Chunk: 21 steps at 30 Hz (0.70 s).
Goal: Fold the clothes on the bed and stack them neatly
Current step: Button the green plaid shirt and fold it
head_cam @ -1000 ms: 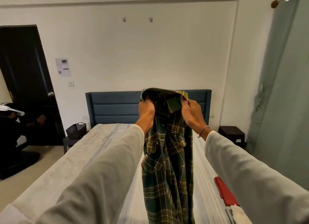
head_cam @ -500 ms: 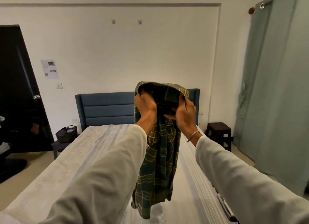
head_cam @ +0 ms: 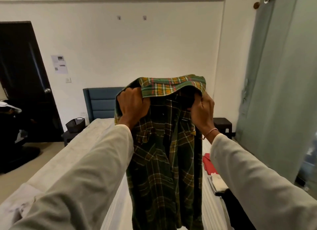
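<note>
Nearest are two pale sleeves reaching forward over the bed [head_cam: 51, 162]. Between them a green plaid shirt [head_cam: 164, 161] hangs in the air above the bed's middle, front toward the camera. The left hand [head_cam: 133, 106] has its fingers curled round the left shoulder by the collar; the right hand [head_cam: 203, 113] pinches the right shoulder. To the right, on the bed's near edge, lie red [head_cam: 208, 162], white [head_cam: 218, 180] and dark [head_cam: 236, 211] clothes, still to be stacked.

Likely trouble: the shirt hangs bunched, its placket skewed and the collar flopped forward, so laying it down as it is would trap creases and give a lopsided fold. Its tail, hidden below the frame, could also drag the other clothes.

Farther off stand a basket [head_cam: 75, 125], the blue headboard [head_cam: 101, 101] and a stool [head_cam: 222, 126]. A paper notice [head_cam: 59, 64] on the far wall is too small to read; no brand shows on the shirt.
</note>
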Motion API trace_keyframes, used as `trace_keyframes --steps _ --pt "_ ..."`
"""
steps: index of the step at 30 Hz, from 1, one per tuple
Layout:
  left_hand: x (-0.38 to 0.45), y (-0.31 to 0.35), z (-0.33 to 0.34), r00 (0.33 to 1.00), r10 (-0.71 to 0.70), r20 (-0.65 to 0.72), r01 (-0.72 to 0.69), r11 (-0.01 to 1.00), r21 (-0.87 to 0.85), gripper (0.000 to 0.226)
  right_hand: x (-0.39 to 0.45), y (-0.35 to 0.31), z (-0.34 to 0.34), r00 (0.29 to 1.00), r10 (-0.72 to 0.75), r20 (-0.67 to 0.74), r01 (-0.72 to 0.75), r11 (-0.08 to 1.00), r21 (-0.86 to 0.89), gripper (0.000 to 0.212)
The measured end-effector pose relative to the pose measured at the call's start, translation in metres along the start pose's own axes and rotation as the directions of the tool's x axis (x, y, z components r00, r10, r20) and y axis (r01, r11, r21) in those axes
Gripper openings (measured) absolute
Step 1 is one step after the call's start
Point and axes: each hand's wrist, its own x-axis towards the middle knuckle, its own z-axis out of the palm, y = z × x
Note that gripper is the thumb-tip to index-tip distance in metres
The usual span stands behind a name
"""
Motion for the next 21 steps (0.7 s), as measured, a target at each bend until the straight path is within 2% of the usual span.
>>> trace_keyframes --steps 3,5,8,10,12,16,21 --pt "-0.016 0.032 -0.023 0.998 0.052 0.024 -0.055 0.988 0.145 0.054 -0.019 -0.022 -0.034 0.99 0.052 -0.133 -0.069 0.989 -0.131 0.059" --pt "-0.025 0.054 -0.037 0.998 0.064 -0.009 -0.062 0.987 0.15 0.054 -0.037 -0.035 -0.05 0.987 0.054 -0.148 -0.087 0.97 -0.227 0.058" --pt "-0.033 0.073 -0.05 0.998 0.052 -0.033 -0.047 0.991 0.121 0.045 -0.059 -0.049 -0.064 0.99 -0.122 -0.072 0.085 0.918 -0.388 0.056" --pt "-0.041 0.078 -0.053 0.999 0.048 -0.005 -0.047 0.995 0.083 0.037 -0.068 -0.048 -0.073 0.982 -0.188 -0.002 0.167 0.878 -0.449 0.054" --pt "-0.051 0.083 -0.051 0.999 0.032 0.027 -0.033 0.998 0.056 0.034 -0.075 -0.037 -0.081 0.982 -0.177 0.069 0.186 0.835 -0.517 0.054" --pt "-0.077 0.084 -0.037 0.998 -0.005 0.061 0.003 0.999 0.038 0.04 -0.09 -0.012 -0.093 0.988 -0.058 0.143 0.134 0.784 -0.606 0.065" --pt "-0.125 0.063 -0.008 0.988 -0.103 0.114 0.1 0.994 0.035 0.054 -0.122 0.019 -0.099 0.983 -0.045 0.18 0.155 0.73 -0.666 0.056"
